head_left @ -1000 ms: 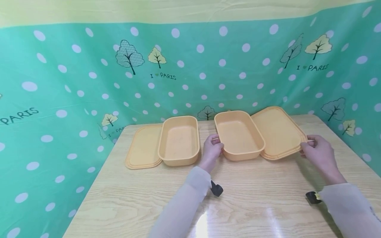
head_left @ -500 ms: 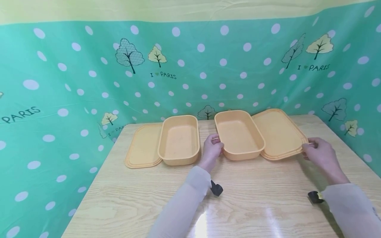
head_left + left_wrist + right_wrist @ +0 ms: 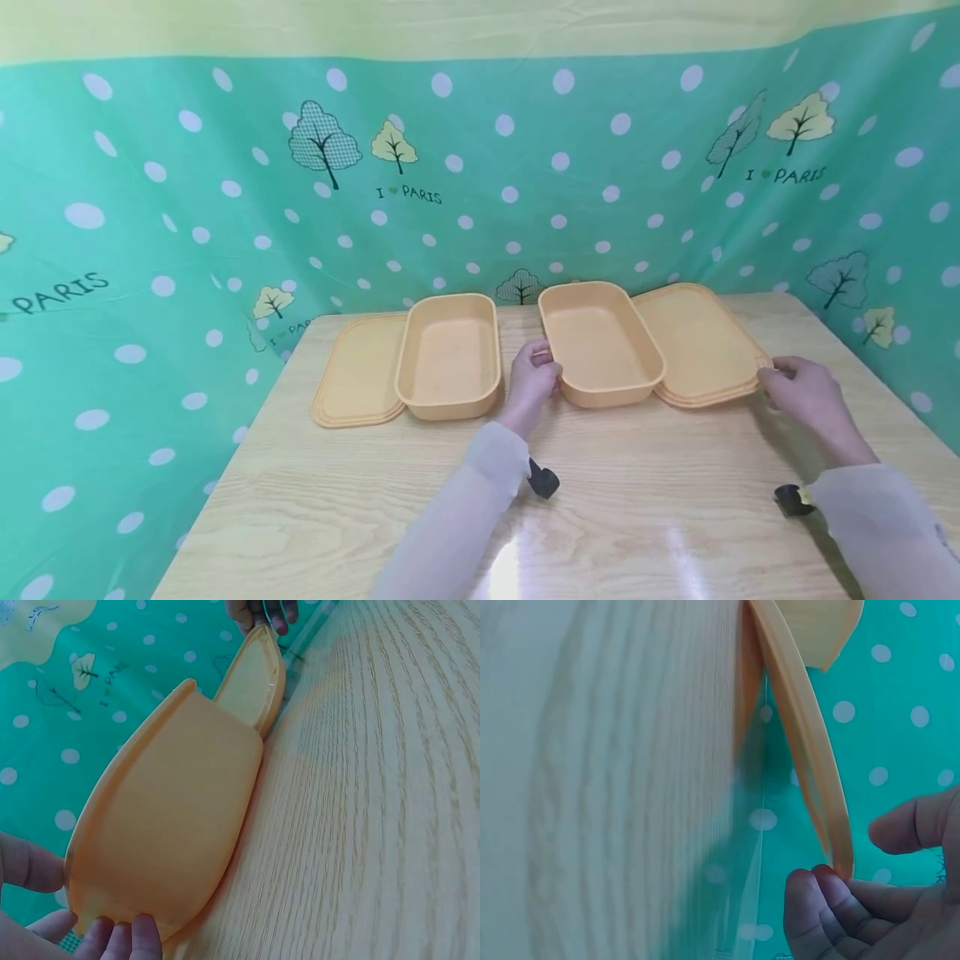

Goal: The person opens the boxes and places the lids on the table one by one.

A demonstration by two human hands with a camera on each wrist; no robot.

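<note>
Toward the back of the table, a peach plastic food container (image 3: 600, 342) stands upright with its mouth facing up. My left hand (image 3: 531, 385) holds it by the near left corner, thumb and fingers against the outer walls in the left wrist view. Beside it on the right lies a matching lid (image 3: 701, 346), its left part hidden behind the container. My right hand (image 3: 806, 404) holds the lid's near right corner. In the right wrist view that edge tilts up off the table, with fingertips (image 3: 810, 889) beneath it and the thumb standing slightly apart.
A second peach container (image 3: 450, 358) stands left of my left hand, overlapping a second lid (image 3: 360, 375) on its left. The pale wooden table (image 3: 600, 517) reaches back to a green dotted curtain (image 3: 480, 167), which also hangs along both sides.
The lid under my right hand has come down, its raised right edge now lower, and the hand has sunk with it. My left hand and the container have stayed in place.
</note>
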